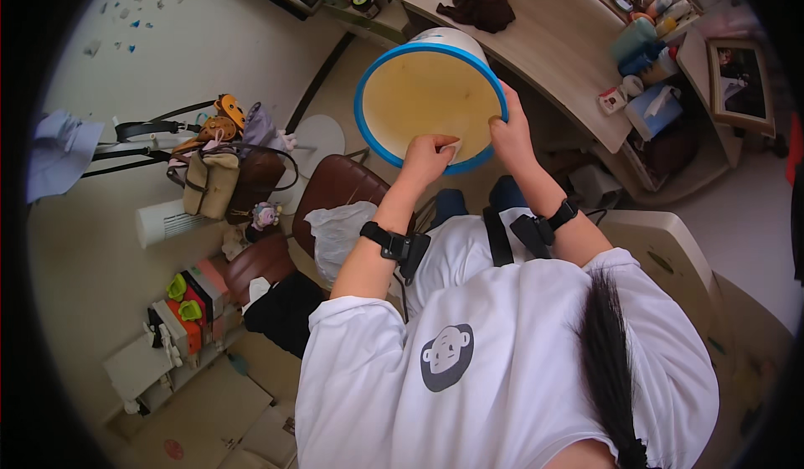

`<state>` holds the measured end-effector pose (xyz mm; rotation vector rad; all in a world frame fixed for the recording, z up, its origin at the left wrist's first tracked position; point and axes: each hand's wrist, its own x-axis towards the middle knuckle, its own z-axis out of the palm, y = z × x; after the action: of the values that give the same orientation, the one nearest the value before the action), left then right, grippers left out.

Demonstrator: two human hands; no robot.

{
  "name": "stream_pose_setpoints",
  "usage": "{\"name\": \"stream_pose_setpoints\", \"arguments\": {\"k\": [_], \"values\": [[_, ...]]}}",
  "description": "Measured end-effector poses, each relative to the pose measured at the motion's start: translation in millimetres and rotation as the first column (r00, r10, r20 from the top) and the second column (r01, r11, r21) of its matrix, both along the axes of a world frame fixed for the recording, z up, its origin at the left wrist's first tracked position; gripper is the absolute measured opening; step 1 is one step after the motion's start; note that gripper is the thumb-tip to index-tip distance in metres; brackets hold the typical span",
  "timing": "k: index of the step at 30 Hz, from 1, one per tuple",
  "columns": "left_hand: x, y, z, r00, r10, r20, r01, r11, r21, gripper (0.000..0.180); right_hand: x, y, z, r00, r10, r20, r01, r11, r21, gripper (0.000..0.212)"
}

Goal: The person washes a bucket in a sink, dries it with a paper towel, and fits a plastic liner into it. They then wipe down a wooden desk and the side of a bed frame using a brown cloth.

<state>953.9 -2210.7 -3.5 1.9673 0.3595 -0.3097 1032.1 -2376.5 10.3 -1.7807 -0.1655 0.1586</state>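
Observation:
A round white bin (429,92) with a blue rim is tilted so that its mouth faces me, showing a yellowish inside with a few faint dark marks. My right hand (513,134) is closed round the right side of the rim, thumb on the front. At the lower edge of the mouth, my left hand (425,159) pinches a small white wipe (455,149); its fingers are at the inner wall just inside the rim. Part of the wipe is hidden behind the fingers.
A wooden desk (536,59) with a dark cloth (477,8) on it runs along the upper right. Left of my legs stands a brown chair (339,188) with a white plastic bag (339,234). Bags (213,180) hang on a rack farther left. A cream chair (649,239) is at my right.

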Motion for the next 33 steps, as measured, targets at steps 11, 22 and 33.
{"name": "stream_pose_setpoints", "arguments": {"k": [11,22,33], "values": [[5.6,31.6,17.6,0.928,0.371,0.030,-0.336,0.870,-0.360,0.025,-1.4,1.6,-17.2,0.988,0.054,-0.143,-0.055,0.998,-0.005,0.057],[-38.9,-4.0,-9.3,0.998,-0.037,0.053,0.032,0.996,0.081,0.019,-24.0,16.2,-31.0,0.929,0.124,-0.348,-0.086,0.989,0.121,0.046],[-103.8,43.8,-52.5,0.986,0.168,0.016,-0.165,0.940,0.298,0.022,-50.2,49.4,-49.2,0.775,0.153,-0.613,-0.288,0.949,-0.127,0.053]]}}
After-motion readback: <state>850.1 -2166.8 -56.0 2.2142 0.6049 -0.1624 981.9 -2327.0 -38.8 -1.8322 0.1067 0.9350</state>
